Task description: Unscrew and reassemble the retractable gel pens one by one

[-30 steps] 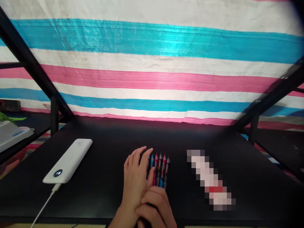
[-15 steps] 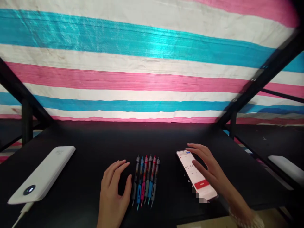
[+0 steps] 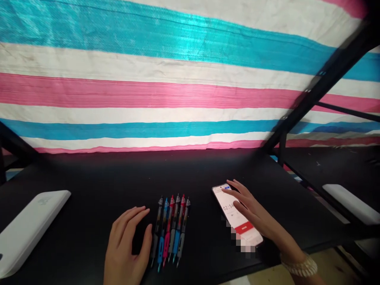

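Observation:
Several click pens (image 3: 167, 241) lie side by side in a row on the black table, with grey, blue and pink grips and their tips toward me. My left hand (image 3: 127, 245) rests just left of the row. Its fingers are apart and hold nothing; the thumb is close to the leftmost pen. To the right lies a phone (image 3: 225, 200), its lit screen showing a timer near 02:54 and a red button. Above that screen my right hand (image 3: 253, 209) reaches in with fingers spread, a fingertip over the upper part. Whether it touches the glass I cannot tell.
A white power bank (image 3: 32, 225) lies at the left, partly cut off by the frame. Another white device (image 3: 350, 204) is at the far right, beyond a black metal frame (image 3: 314, 87). A striped tarp (image 3: 154, 95) hangs behind the table (image 3: 190, 170).
The view has turned a little, so the table and things appear further left. My right hand's fingers have stretched further across the phone's top. My left hand stays by the pens.

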The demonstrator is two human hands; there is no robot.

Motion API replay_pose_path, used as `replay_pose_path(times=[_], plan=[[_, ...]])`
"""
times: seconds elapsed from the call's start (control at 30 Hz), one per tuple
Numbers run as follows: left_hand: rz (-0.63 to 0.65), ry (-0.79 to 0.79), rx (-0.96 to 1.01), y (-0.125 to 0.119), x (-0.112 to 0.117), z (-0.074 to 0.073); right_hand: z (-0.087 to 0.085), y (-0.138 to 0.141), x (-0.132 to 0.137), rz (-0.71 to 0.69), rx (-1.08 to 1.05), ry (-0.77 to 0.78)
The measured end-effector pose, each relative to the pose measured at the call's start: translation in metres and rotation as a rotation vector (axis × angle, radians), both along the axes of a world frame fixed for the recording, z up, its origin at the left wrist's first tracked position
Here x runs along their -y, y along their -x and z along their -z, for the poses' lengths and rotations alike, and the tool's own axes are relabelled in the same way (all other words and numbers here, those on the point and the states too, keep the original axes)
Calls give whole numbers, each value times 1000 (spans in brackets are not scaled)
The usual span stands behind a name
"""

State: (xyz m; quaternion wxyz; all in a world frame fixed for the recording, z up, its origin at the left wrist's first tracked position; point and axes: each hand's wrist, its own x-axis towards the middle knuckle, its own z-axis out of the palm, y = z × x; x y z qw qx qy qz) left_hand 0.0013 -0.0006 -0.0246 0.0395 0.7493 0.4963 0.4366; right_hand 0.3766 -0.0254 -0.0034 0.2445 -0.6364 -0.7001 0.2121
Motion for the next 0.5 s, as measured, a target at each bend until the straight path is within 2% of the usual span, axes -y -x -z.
replay_pose_path(times=[0.1,0.27,0.37,0.5], plan=[[-11,17,2,-1,0,-1,2,-6,15,66,-120,-19],[-15,44,15,-1,1,-3,21,-6,33,197,-193,-65],[-8,51,20,-2,1,-4,27,-4,29,253,-158,-88],[-21,64,40,-2,1,-4,24,-2,18,255,-111,-114]])
